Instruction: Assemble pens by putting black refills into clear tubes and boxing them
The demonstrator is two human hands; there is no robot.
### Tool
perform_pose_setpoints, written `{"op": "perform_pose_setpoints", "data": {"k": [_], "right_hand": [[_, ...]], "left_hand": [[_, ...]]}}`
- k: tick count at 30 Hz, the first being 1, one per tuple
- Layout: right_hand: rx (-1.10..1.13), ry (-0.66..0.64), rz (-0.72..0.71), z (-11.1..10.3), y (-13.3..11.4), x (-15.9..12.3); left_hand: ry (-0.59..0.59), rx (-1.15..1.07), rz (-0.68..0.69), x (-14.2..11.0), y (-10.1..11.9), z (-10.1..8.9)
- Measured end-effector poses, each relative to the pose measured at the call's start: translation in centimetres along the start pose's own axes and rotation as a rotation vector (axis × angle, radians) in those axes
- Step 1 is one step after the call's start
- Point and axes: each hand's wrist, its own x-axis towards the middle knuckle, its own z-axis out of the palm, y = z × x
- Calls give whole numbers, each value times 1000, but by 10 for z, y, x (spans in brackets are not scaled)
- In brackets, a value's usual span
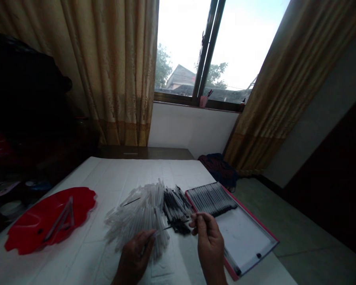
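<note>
My left hand (pixel 135 255) is closed at the near edge of a pile of clear plastic tubes (pixel 136 209), its fingertips pinching what looks like one clear tube. My right hand (pixel 209 245) is closed too, thumb against fingers, on a thin dark rod (pixel 169 228) that points left toward my left fingertips. Whether the rod's tip enters the tube is too small to tell. Behind the rod lies a heap of black-ended sticks (pixel 176 204). To the right, a red-edged shallow box (pixel 243 237) holds a row of clear tubes with black ends (pixel 212 200) in its far part.
A red scalloped tray (pixel 83 202) with a few clear tubes stands on the left of the white table (pixel 112 170). Dark cloth (pixel 219 168) lies beyond the table's far right corner. A pink cup (pixel 203 101) with pens is on the windowsill, between curtains (pixel 115 71).
</note>
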Motion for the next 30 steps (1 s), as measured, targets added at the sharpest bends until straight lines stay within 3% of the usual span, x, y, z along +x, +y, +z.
{"op": "perform_pose_setpoints", "data": {"k": [11, 18, 25, 30], "right_hand": [[-60, -92, 0, 10, -1, -4], [-174, -445, -152, 25, 11, -17], [-281, -406, -399, 41, 36, -52], [-298, -418, -454, 39, 51, -58]], "left_hand": [[3, 30, 76, 5, 9, -4], [-40, 108, 133, 6, 10, -2], [4, 137, 198, 5, 6, 0], [3, 170, 235, 5, 6, 2]]}}
